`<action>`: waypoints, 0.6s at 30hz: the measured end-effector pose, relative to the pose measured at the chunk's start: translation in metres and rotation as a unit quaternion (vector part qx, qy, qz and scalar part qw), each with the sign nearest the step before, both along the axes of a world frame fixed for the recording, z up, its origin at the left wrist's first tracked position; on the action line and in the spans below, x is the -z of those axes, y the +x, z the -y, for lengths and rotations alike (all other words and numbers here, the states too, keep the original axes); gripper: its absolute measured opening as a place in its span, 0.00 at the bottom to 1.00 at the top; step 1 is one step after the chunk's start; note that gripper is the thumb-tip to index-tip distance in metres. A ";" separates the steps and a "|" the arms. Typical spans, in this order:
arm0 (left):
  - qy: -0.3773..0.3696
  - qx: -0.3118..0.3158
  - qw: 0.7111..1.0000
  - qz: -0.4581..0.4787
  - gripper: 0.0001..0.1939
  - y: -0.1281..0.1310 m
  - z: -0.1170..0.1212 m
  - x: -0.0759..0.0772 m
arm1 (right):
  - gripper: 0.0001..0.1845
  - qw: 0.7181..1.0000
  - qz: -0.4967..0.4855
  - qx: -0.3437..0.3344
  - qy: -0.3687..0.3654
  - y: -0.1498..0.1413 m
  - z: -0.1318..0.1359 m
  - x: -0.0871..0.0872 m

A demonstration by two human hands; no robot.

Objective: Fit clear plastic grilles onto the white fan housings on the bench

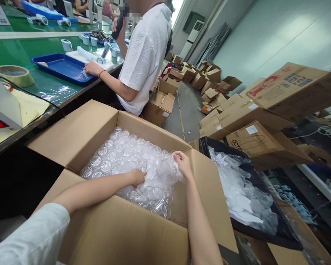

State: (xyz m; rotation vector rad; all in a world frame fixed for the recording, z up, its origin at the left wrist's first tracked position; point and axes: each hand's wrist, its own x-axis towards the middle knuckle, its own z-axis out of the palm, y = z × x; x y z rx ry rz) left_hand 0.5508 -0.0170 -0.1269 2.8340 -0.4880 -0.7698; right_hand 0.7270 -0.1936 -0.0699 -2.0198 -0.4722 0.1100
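Observation:
An open cardboard box (pixel 151 129) stands in front of me, its flaps folded outward. Inside are rows of clear plastic cups (pixel 106 165), their round ribbed ends facing up. A thin clear plastic bag (pixel 165 167) lies over the cups on the right side. My right hand (pixel 182 163) pinches a gathered edge of this bag near the box's right wall. My left hand (pixel 138 177) is over the middle of the cups, fingers curled in on the plastic film, a fingertip touching it. What lies under its palm is hidden.
To the right, a black-lined bin (pixel 242 195) holds crumpled plastic and white paper. A co-worker in a white shirt (pixel 148 48) stands at the green table (pixel 55 88), one hand by a blue tray (pixel 62 68). Stacked cartons (pixel 289 88) rise at right.

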 end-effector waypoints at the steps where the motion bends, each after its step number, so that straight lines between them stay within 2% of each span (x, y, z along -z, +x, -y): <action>1: -0.010 0.008 1.000 -0.009 0.16 -0.001 -0.002 -0.002 | 0.19 1.000 -0.003 -0.006 0.004 -0.006 0.003 -0.001; 4: -0.035 0.015 0.999 -0.023 0.15 -0.002 -0.006 -0.008 | 0.19 1.000 0.012 -0.005 0.013 -0.019 0.003 -0.002; 7: -0.047 -0.006 0.999 -0.026 0.16 -0.002 -0.004 -0.009 | 0.16 0.999 0.039 0.007 0.004 -0.020 0.000 -0.004; 12: -0.034 -0.062 0.997 -0.036 0.20 0.000 0.000 -0.006 | 0.24 0.992 0.081 0.099 -0.022 -0.007 0.010 -0.010; 15: -0.046 -0.057 0.996 -0.050 0.20 0.005 0.000 -0.008 | 0.23 0.993 0.064 0.047 -0.090 -0.008 0.004 -0.003; 18: -0.068 -0.047 0.995 -0.050 0.20 0.006 0.002 -0.012 | 0.16 0.979 0.026 -0.028 -0.202 -0.018 -0.014 0.012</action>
